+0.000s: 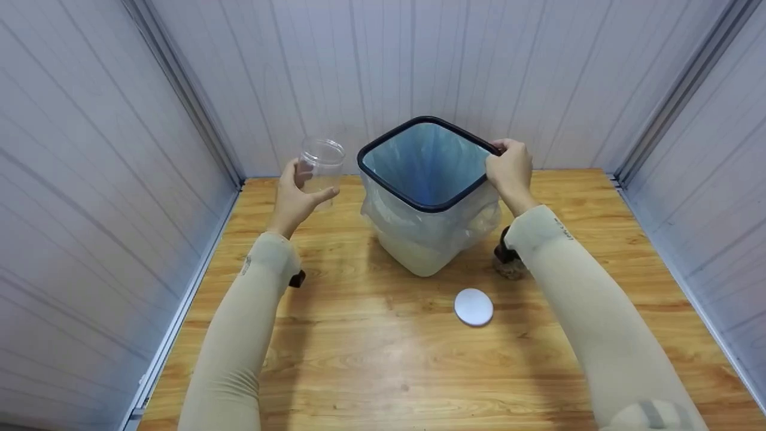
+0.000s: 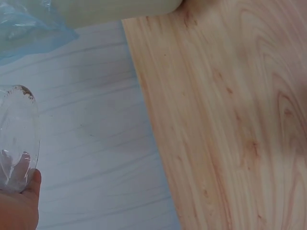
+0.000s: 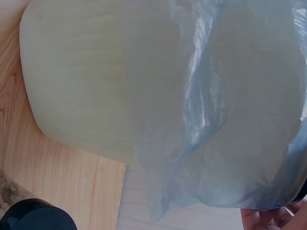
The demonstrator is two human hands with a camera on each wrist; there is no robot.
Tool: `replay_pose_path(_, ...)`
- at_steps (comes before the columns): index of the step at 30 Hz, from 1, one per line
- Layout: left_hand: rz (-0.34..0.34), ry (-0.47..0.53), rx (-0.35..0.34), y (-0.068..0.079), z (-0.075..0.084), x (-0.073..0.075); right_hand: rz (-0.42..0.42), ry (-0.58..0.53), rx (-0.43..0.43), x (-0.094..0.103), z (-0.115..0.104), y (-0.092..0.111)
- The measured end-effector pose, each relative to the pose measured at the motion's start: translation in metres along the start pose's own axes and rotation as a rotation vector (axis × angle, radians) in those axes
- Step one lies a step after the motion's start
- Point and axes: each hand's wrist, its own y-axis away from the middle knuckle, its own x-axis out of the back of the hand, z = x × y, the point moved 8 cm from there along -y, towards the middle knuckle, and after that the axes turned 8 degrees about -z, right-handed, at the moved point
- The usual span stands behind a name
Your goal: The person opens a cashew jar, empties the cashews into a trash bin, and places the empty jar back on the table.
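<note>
My left hand (image 1: pixel 296 197) grips a clear plastic jar (image 1: pixel 326 157) around its side, left of the bin and above the table. The jar has no lid on it; in the left wrist view the jar (image 2: pixel 19 129) shows a brown smear near its edge. My right hand (image 1: pixel 511 170) grips the black rim (image 1: pixel 389 190) of a pale trash bin (image 1: pixel 419 260) at its right corner. A bluish plastic bag (image 3: pixel 201 96) lines the bin and hangs down over its outside. The bin's base meets the wooden table. Right fingertips (image 3: pixel 261 218) show at the rim.
A round white lid (image 1: pixel 473 307) lies on the wooden table (image 1: pixel 371 359), in front of the bin. By the right wrist is a beige, lumpy thing (image 1: pixel 508 269), partly hidden, with a black round top (image 3: pixel 38 218) beside it. White panel walls (image 1: pixel 419 60) enclose the table.
</note>
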Motion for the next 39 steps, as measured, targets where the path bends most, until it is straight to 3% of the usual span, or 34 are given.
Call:
replay_pose_path(4, -0.015, 0.001, 0.039, 0.003, -0.012, -0.002, -0.002, 0.000, -0.006, 0.000, 0.000, 0.001)
replay_pose_path(39, -0.028, 0.043, 0.123, 0.023, -0.066, -0.031, 0.047, 0.043, 0.019, 0.001, -0.001, -0.001)
